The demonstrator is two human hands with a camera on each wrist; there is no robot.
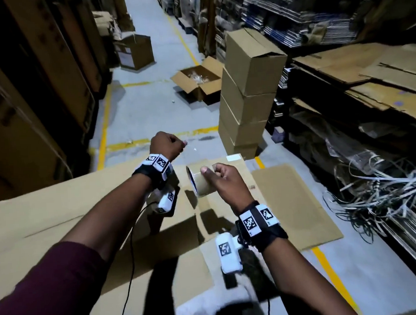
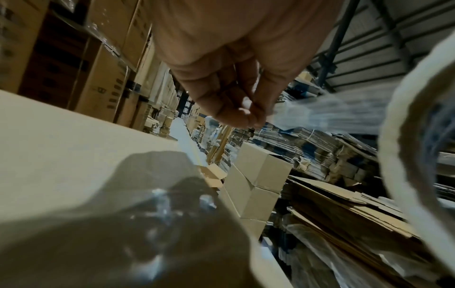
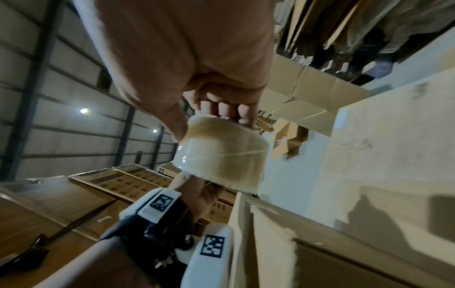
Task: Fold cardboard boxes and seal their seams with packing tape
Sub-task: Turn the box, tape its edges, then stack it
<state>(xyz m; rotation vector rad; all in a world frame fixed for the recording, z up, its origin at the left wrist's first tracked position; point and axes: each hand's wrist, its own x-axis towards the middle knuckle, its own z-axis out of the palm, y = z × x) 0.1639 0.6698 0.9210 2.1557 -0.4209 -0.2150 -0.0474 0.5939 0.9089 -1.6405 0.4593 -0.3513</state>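
Observation:
My right hand (image 1: 217, 175) grips a roll of clear-brown packing tape (image 1: 200, 182) above a large cardboard box (image 1: 59, 215) that fills the lower left of the head view. The roll (image 3: 221, 154) sits between thumb and curled fingers in the right wrist view. My left hand (image 1: 169, 144) is raised up and left of the roll, pinching the free end of the tape. A clear strip of tape (image 2: 332, 111) stretches from those pinching fingertips (image 2: 248, 115) to the roll (image 2: 403, 155). Box flaps (image 1: 231, 231) lie beneath my right wrist.
A flat cardboard sheet (image 1: 295, 200) lies on the floor to the right. A tall stack of sealed boxes (image 1: 246, 91) stands ahead, with an open box (image 1: 200, 82) behind it. Shelves of flat cardboard (image 1: 367, 69) and tangled strapping (image 1: 386, 190) line the right; racks of cartons (image 1: 27, 83) the left.

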